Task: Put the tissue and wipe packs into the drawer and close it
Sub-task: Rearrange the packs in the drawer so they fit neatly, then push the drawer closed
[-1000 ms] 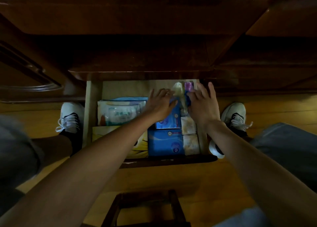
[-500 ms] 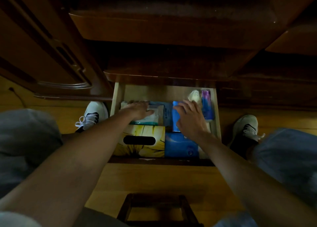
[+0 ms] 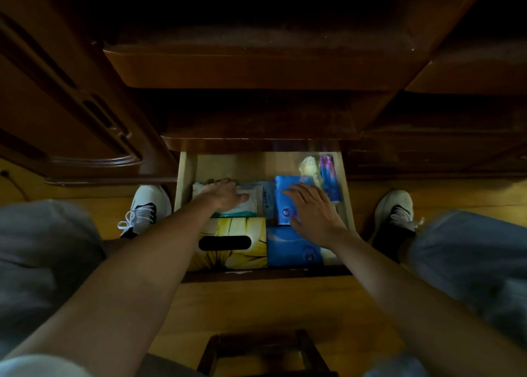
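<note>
The light wooden drawer [image 3: 185, 177] stands pulled out below the dark cabinet. Inside lie a yellow tissue box [image 3: 242, 257] at the front left, a blue tissue pack [image 3: 291, 251] at the front right, another blue pack [image 3: 283, 202] behind it, a white wipe pack [image 3: 251, 202] at the left rear, and a pale pack [image 3: 309, 165] with a purple pack [image 3: 329, 177] at the back right. My left hand [image 3: 222, 192] rests flat on the white wipe pack, fingers over its far edge. My right hand [image 3: 313, 211] lies spread on the rear blue pack.
Dark wooden cabinet fronts [image 3: 256, 68] overhang the drawer. My white shoes [image 3: 145, 205] [image 3: 396, 208] stand on the wooden floor either side of it. A dark wooden stool [image 3: 265, 354] sits between my knees at the bottom edge.
Both hands left the back right corner. The left moved across to the white wipe pack; the right slid down onto the blue pack. The view tilted upward.
</note>
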`<action>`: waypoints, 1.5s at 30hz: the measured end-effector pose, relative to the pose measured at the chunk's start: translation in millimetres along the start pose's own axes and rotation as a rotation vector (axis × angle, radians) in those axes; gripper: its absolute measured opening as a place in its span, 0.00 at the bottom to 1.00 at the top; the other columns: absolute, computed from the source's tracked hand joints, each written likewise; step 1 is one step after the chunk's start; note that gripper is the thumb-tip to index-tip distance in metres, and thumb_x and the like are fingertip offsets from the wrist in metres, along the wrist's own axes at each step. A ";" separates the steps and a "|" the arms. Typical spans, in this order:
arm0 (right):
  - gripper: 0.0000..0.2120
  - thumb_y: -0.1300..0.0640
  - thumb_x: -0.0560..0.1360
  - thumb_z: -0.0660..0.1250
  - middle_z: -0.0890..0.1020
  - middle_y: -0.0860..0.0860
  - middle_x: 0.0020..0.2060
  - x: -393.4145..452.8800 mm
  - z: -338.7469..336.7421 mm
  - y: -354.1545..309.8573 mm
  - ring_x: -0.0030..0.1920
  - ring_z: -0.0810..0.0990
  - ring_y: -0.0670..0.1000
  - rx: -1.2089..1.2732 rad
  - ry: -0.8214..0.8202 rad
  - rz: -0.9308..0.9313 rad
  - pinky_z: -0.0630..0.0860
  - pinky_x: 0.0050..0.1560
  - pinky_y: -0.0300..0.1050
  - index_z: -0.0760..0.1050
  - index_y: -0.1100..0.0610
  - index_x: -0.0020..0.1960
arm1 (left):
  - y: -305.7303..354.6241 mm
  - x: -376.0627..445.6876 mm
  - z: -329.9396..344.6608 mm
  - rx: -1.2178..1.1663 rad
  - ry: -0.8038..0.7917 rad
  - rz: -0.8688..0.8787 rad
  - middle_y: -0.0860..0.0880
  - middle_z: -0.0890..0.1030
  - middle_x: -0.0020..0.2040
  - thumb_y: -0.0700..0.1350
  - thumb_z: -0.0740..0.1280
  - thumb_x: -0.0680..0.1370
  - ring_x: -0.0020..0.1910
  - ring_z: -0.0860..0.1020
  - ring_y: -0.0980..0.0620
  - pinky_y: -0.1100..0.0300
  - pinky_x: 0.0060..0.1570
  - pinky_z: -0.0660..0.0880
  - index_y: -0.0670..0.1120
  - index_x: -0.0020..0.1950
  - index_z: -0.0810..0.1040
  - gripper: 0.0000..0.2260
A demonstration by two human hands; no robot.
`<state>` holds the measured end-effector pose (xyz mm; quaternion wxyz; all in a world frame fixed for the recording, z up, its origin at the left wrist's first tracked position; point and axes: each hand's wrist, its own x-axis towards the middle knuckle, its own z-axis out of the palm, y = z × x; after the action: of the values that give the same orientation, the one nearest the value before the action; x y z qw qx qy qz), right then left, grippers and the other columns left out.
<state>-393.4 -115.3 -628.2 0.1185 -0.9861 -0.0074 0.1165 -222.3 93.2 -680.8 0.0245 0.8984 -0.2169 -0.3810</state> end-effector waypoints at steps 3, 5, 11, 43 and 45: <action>0.31 0.52 0.79 0.66 0.63 0.53 0.79 -7.0 -0.4 4.2 0.81 0.54 0.55 0.003 -0.030 0.025 0.50 0.80 0.56 0.61 0.54 0.80 | 0.8 -3.8 -2.3 0.059 -0.018 0.000 0.43 0.68 0.76 0.67 0.54 0.79 0.73 0.67 0.43 0.43 0.71 0.61 0.46 0.77 0.65 0.34; 0.31 0.51 0.79 0.65 0.64 0.52 0.78 -11.1 -1.2 9.5 0.81 0.54 0.54 0.007 -0.043 0.033 0.50 0.80 0.55 0.61 0.54 0.80 | 1.3 -10.6 -3.4 0.117 0.005 0.023 0.43 0.62 0.79 0.67 0.51 0.80 0.77 0.61 0.43 0.43 0.75 0.55 0.46 0.80 0.60 0.35; 0.26 0.45 0.83 0.60 0.67 0.51 0.77 -19.7 -8.8 10.7 0.77 0.62 0.53 0.045 -0.057 0.031 0.59 0.76 0.54 0.62 0.51 0.78 | 19.4 -52.3 -6.3 0.048 0.253 0.190 0.47 0.55 0.82 0.64 0.48 0.82 0.80 0.55 0.44 0.44 0.78 0.51 0.49 0.81 0.57 0.31; 0.23 0.44 0.79 0.68 0.80 0.50 0.65 -69.8 -5.9 2.0 0.64 0.79 0.53 -0.301 -0.286 0.012 0.79 0.59 0.51 0.69 0.45 0.72 | -17.8 -163.6 59.0 0.318 0.375 0.276 0.52 0.82 0.58 0.56 0.69 0.77 0.57 0.79 0.49 0.53 0.51 0.76 0.54 0.61 0.79 0.14; 0.24 0.43 0.80 0.67 0.79 0.49 0.67 -66.9 -6.8 4.0 0.66 0.78 0.53 -0.300 -0.273 0.021 0.79 0.60 0.51 0.68 0.45 0.73 | -17.8 -161.1 59.2 0.278 0.388 0.265 0.52 0.81 0.60 0.54 0.69 0.77 0.60 0.78 0.50 0.54 0.54 0.76 0.55 0.64 0.78 0.15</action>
<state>-457.0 -123.6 -607.5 -0.0332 -0.9678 -0.0301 0.2478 -356.1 182.3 -617.9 -0.0082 0.9131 -0.3740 -0.1620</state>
